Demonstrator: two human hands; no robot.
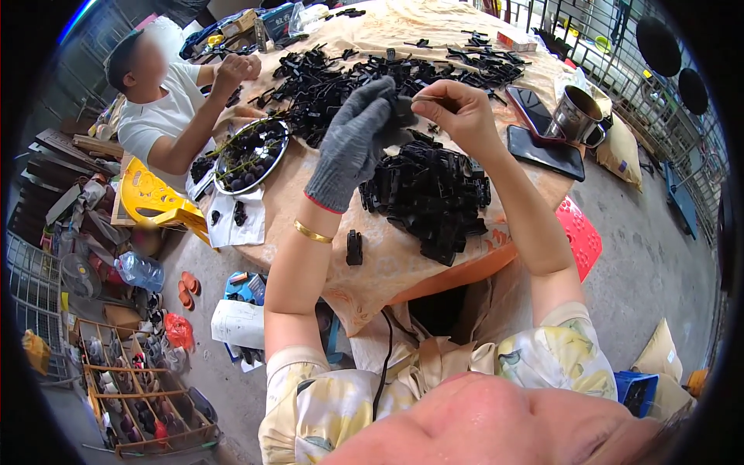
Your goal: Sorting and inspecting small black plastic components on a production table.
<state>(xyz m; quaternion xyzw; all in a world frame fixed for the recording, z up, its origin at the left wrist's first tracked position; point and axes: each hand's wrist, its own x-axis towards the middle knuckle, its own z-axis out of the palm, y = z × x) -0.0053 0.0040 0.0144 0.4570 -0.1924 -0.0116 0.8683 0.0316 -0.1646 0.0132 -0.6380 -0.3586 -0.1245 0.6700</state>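
Observation:
My left hand [355,136] wears a grey knit glove with a red cuff and grips a small black plastic part [403,108] above the table. My bare right hand [457,108] pinches a thin metal pin [425,98] and holds it against that part. Just below both hands lies a heap of black plastic parts [430,194] on the table's beige cloth [387,256]. One loose black part [354,246] rests near the table's front edge. A wider spread of black parts [364,77] covers the far side of the table.
Another person [167,101] sits at the table's left side on a yellow chair [155,198], beside a round metal tray [249,155] of parts. Two phones [542,147] and a metal mug [577,115] sit at the right. A red stool [580,232] stands by the table. Clutter covers the floor at left.

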